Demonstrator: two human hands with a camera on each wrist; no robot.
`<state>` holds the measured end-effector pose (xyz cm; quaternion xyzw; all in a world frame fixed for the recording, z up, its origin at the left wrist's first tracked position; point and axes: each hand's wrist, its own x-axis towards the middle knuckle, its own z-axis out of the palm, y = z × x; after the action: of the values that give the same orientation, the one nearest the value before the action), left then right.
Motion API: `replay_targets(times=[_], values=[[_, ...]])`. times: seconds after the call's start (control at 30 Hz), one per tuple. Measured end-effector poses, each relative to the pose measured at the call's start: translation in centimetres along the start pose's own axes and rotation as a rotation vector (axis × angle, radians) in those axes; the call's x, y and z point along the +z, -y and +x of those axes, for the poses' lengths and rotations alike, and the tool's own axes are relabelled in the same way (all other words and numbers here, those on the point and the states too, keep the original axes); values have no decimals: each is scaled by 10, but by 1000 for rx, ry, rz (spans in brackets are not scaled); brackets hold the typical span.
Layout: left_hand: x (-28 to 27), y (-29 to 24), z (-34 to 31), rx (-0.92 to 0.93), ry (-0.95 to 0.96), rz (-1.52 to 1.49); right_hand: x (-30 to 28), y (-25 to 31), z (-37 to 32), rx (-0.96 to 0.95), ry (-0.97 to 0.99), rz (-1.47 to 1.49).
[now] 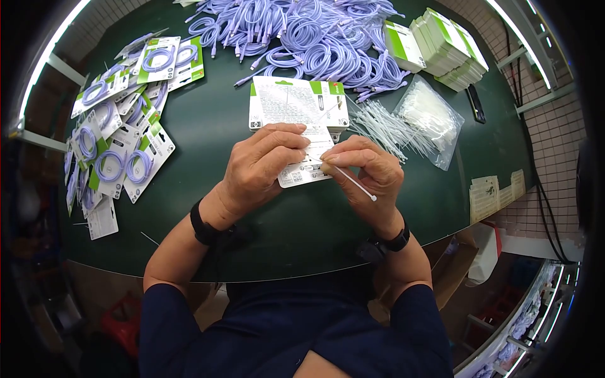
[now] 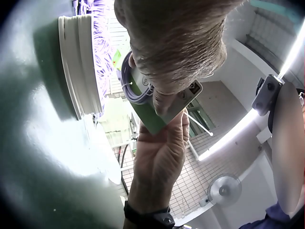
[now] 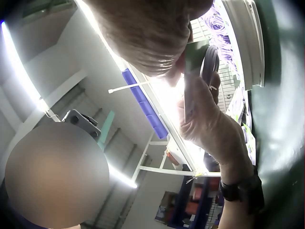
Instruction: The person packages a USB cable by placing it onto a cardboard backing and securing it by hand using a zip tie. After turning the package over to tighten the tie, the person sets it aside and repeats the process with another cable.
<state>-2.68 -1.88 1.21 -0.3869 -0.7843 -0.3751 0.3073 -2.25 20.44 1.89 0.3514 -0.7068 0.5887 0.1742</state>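
Observation:
My left hand (image 1: 261, 160) grips a white and green packaging card (image 1: 297, 177) by its edge, printed side up in the head view. In the left wrist view a coiled lilac cable (image 2: 126, 78) lies against the card's other face. A thin white cable tie (image 1: 357, 182) is pinched between thumb and fingers of my right hand (image 1: 373, 177), right at the card's edge. Its headed end points away from the card, down and to the right. Just beyond the hands lies a stack of similar cards (image 1: 277, 101), with a loose tie or two on top.
Lilac cable coils (image 1: 309, 47) are heaped at the back. Carded cables (image 1: 113, 165) pile up on the left. Loose white ties (image 1: 381, 129) and a plastic bag of ties (image 1: 432, 113) lie on the right, near card stacks (image 1: 441, 41) and a black cutter (image 1: 476, 104).

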Motion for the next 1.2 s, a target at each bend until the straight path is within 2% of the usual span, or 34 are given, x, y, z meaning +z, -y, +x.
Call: replay_targets(times=[0.1, 0.2, 0.23, 0.33, 0.47, 0.63, 0.73, 0.77, 0.87, 0.9, 1.0, 1.03, 1.13, 1.17, 1.2], values=[[0, -2, -1, -3, 0, 11, 0, 1, 2, 33, 17, 5], [-1, -7, 2, 45, -9, 97, -3, 4, 7, 194, 116, 10], [-3, -11, 3, 53, -12, 100, -5, 6, 9, 187, 114, 7], [-16, -30, 9, 153, 39, 301, -16, 16, 20, 404, 237, 221], [-28, -68, 27, 196, 19, 424, -30, 30, 26, 445, 338, 393], [-22, -83, 26, 153, 34, 223, -39, 26, 24, 550, 472, 596], [-9, -77, 14, -264, 68, -205, -34, 9, 16, 556, 405, 672], [-10, -78, 13, -271, 81, -213, -33, 2, 13, 567, 394, 679], [-14, -78, 15, -690, 156, -481, -28, -8, 12, 654, 241, 777], [-12, -75, 14, -695, 163, -486, -28, -5, 10, 660, 234, 780], [-3, -57, 8, -798, -36, -757, -24, 6, 18, 646, -228, 784], [-1, -50, 8, -800, -42, -750, -23, 5, 17, 646, -220, 789], [1, -33, 6, -885, -174, -939, -22, 0, 8, 181, -336, 307], [3, -31, 5, -887, -186, -933, -19, 1, 10, 180, -325, 314], [5, -30, 6, -907, -220, -958, -17, 3, 12, -27, -179, 69]])
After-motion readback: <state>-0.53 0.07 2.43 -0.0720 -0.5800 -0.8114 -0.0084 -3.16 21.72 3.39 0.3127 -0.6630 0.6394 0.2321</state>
